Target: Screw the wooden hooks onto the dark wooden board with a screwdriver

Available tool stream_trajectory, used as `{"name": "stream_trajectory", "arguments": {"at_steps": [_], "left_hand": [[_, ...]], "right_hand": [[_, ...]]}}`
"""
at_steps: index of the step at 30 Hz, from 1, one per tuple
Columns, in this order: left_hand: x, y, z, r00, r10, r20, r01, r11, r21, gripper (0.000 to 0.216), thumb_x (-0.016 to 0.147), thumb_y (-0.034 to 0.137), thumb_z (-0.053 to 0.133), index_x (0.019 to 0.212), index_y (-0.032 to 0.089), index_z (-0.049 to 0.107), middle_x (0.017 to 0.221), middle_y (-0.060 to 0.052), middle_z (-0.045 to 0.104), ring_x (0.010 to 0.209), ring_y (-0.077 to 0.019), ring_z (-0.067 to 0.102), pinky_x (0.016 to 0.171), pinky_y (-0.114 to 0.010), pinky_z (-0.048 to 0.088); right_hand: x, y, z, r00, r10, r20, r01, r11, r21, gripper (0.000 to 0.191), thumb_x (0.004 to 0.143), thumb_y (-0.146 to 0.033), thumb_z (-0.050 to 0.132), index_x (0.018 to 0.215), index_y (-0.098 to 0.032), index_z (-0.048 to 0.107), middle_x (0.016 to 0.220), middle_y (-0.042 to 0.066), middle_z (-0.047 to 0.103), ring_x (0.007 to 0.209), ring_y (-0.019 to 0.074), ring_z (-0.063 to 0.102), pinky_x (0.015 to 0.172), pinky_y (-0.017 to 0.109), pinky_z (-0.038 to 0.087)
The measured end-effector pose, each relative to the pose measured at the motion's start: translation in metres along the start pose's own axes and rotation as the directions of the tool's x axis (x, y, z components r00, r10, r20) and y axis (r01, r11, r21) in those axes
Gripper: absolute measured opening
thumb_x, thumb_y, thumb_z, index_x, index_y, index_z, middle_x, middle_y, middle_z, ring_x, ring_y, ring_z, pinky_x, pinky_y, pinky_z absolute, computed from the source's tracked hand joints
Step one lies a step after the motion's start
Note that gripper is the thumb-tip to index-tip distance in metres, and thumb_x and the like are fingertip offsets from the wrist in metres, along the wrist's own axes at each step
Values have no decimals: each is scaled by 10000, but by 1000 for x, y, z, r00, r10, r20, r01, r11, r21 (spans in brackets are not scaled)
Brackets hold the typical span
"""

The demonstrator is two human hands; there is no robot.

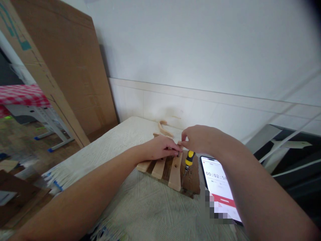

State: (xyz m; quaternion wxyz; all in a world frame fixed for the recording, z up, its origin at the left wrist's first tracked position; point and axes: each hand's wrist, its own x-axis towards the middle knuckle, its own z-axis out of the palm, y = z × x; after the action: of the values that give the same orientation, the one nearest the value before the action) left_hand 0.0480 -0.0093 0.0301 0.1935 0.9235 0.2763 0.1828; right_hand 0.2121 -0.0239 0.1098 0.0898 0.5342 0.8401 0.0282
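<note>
My left hand [164, 148] rests over the upper ends of pale wooden slats, fingers pressed together by a small dark bit of hardware too small to name. Close beside it, my right hand [200, 138] bends down with thumb and finger pinched at the top of the rightmost slat [175, 179]; what they hold is hidden. That slat has a hole in its middle. The slats lie side by side on a dark brown wooden board [193, 182]. A yellow and black screwdriver [190, 158] lies on the board below my right hand, its metal tip toward me.
Behind the board lies a curved pale wooden piece [163, 128]. A phone [217, 182] showing a running timer sits to the right, partly under my right forearm. Everything rests on a cream fringed cloth [120, 144] against a white wall. A tall cardboard box [72, 67] stands left.
</note>
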Motion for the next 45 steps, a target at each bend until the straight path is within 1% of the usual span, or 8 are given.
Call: {"name": "stream_trajectory", "arguments": {"at_steps": [6, 12, 19, 25, 29, 32, 37, 45], "left_hand": [[1, 0, 0, 999, -11, -38, 12, 1000, 20, 209, 860, 153, 485, 963, 173, 666, 929, -35, 672, 825, -106, 590, 762, -217, 425], [1, -1, 1, 999, -1, 34, 0, 999, 41, 190, 849, 185, 517, 944, 204, 681, 908, -20, 675, 832, -111, 586, 773, -222, 418], [1, -4, 2, 997, 64, 49, -66, 996, 59, 221, 872, 201, 482, 980, 218, 674, 971, -31, 656, 922, -124, 560, 855, -247, 395], [0, 1, 1, 997, 64, 50, -69, 993, 92, 226, 882, 221, 460, 876, 159, 677, 944, -59, 644, 904, -135, 553, 832, -246, 407], [1, -1, 4, 999, 40, 23, -42, 994, 105, 192, 848, 165, 499, 748, 147, 662, 878, -45, 647, 899, -148, 552, 837, -255, 401], [2, -3, 5, 998, 63, 25, -64, 996, 58, 194, 858, 163, 481, 838, 179, 674, 922, -36, 655, 945, -144, 547, 865, -255, 388], [1, -2, 4, 999, 25, 34, -26, 1000, 15, 248, 873, 179, 463, 1023, 226, 655, 967, -33, 662, 922, -130, 560, 835, -249, 392], [1, -2, 4, 999, 20, 39, -20, 1000, -2, 226, 853, 171, 495, 1014, 184, 654, 988, -47, 657, 922, -128, 562, 852, -235, 394]], "right_hand": [[1, -1, 0, 1000, -5, 0, 5, 1000, 5, 292, 753, -356, 508, 890, -177, 692, 835, 128, 683, 677, 238, 625, 522, 309, 418], [0, -2, 0, 1000, 18, -1, -18, 1000, -1, 281, 749, -319, 508, 921, -187, 687, 860, 117, 678, 742, 239, 622, 570, 312, 419], [-1, 2, 0, 999, 32, -11, -32, 999, 27, 270, 740, -341, 493, 880, -215, 686, 800, 92, 670, 672, 214, 604, 524, 289, 377], [-17, 7, -13, 973, 62, -224, -54, 998, 43, 324, 783, -425, 418, 749, -200, 648, 653, 60, 625, 545, 161, 534, 472, 267, 304], [-27, 7, -14, 956, 14, -294, 32, 988, 152, 307, 764, -465, 465, 813, -198, 609, 589, 19, 594, 446, 114, 462, 443, 253, 270], [-32, 8, -16, 949, -49, -311, 120, 970, 213, 266, 724, -445, 537, 828, -206, 589, 558, -5, 576, 427, 104, 447, 426, 243, 258], [-34, 11, -22, 958, -91, -270, 159, 957, 242, 109, 708, -298, 546, 747, -212, 600, 535, -26, 558, 434, 92, 448, 435, 233, 266], [-28, 6, -13, 924, -163, -347, 233, 957, 172, 104, 728, -233, 529, 773, -197, 616, 680, 1, 607, 570, 105, 508, 517, 224, 313]]}}
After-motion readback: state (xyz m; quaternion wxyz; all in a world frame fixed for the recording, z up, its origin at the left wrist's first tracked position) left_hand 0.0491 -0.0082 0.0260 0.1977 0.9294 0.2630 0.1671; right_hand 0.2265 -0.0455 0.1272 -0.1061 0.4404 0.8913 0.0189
